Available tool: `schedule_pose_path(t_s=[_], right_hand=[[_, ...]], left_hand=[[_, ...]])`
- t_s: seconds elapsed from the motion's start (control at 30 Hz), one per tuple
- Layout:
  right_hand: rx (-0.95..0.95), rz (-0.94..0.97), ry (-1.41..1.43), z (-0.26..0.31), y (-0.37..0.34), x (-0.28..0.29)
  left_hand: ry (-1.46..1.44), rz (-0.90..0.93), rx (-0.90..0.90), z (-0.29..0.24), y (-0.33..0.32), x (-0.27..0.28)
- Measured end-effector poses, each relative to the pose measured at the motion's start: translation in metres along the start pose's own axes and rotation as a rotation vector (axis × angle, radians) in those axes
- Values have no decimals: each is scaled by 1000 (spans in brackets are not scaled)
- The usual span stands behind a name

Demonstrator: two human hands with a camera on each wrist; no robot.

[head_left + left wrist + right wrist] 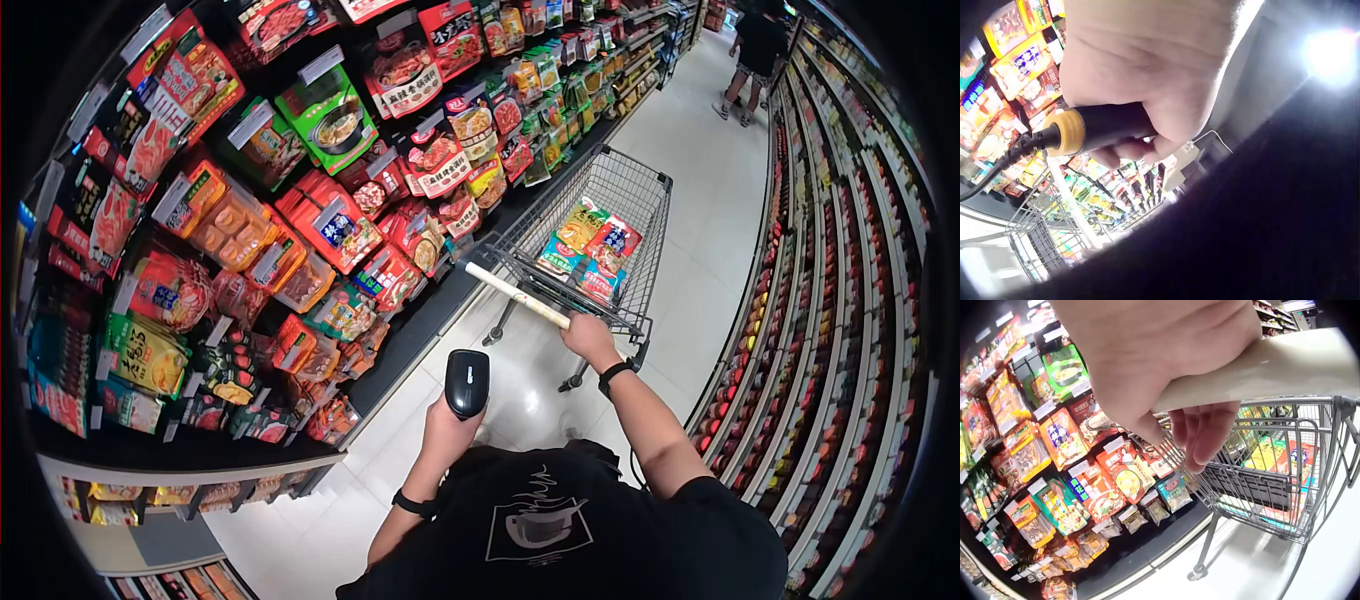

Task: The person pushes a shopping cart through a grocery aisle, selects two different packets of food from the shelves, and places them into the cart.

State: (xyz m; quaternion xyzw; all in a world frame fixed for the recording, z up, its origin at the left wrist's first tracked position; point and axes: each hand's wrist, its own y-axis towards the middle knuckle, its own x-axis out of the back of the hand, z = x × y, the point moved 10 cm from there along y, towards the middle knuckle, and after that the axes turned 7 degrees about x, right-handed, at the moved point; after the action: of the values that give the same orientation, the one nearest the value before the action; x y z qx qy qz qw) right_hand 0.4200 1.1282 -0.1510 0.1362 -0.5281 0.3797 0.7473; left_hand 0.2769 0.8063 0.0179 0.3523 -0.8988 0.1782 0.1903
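My left hand (pixel 452 428) grips the handle of a black handheld scanner (pixel 468 384), held over the floor left of the cart handle. In the left wrist view, the fingers of my left hand (pixel 1141 75) wrap round its dark grip (pixel 1113 123), with a yellow ring and cable at the end. My right hand (pixel 590 338) holds the right end of the pale cart handle (pixel 515 297); in the right wrist view its fingers curl round the bar (pixel 1260 372). Several colourful packets (pixel 575 235) lie in the wire cart (pixel 655 190).
Shelves of hanging food packets (pixel 340 225) line the left side. Long shelves of jars and bottles (pixel 800 300) run along the right. Tiled floor (pixel 700 200) stretches ahead between them. A person in dark clothes (pixel 758 50) stands farther up the aisle.
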Motion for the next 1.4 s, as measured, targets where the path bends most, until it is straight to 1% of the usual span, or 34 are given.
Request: schedule_pose_path(t_s=[0.13, 0.23, 0.33, 0.43, 0.47, 0.57, 0.6, 0.67, 0.7, 0.83, 0.93, 1.0, 1.13, 1.23, 1.3, 1.37, 1.4], right_hand=[[-1, -5, -7, -3, 3, -6], [-20, -13, -22, -2, 0, -4], [-15, -44, -37, 1, -2, 2], [9, -87, -56, 5, -6, 7], [16, -110, -61, 7, -9, 9], [42, -154, -127, 10, -13, 9], [45, -161, -152, 11, -13, 8], [65, -173, -189, 10, -11, 5], [26, -153, -212, 5, -9, 3], [-130, -100, -252, 3, -8, 8], [-183, -87, -291, 1, -8, 7], [-220, -49, -321, -5, -7, 5], [-285, -2, -292, -23, -5, 3], [-299, 50, -290, -26, -3, 8], [-300, 41, -274, -28, -1, 14], [-304, 56, -288, -41, 4, 19], [-348, 92, -312, -49, 7, 20]], left_hand=[[-49, -25, 53, 28, -3, -1], [-47, -29, 24, 29, -6, 1], [-63, 3, 79, 25, -9, 4], [-72, 32, 261, 44, -13, -1], [-57, 8, 192, 45, -14, 0], [22, 23, 133, 45, -18, 2], [21, 17, 60, 45, -19, 5], [-89, -9, -90, 50, -23, 15], [-142, -20, -166, 51, -24, 23], [-55, -25, 119, 86, -19, 66], [-40, -56, 154, 101, -14, 112], [-48, -41, 173, 114, -9, 136], [-85, -3, 150, 124, 8, 161], [-113, 64, 144, 121, 22, 161], [-136, 83, 130, 115, 33, 153], [-151, 98, 107, 104, 48, 143], [-136, 126, 104, 99, 56, 135]])
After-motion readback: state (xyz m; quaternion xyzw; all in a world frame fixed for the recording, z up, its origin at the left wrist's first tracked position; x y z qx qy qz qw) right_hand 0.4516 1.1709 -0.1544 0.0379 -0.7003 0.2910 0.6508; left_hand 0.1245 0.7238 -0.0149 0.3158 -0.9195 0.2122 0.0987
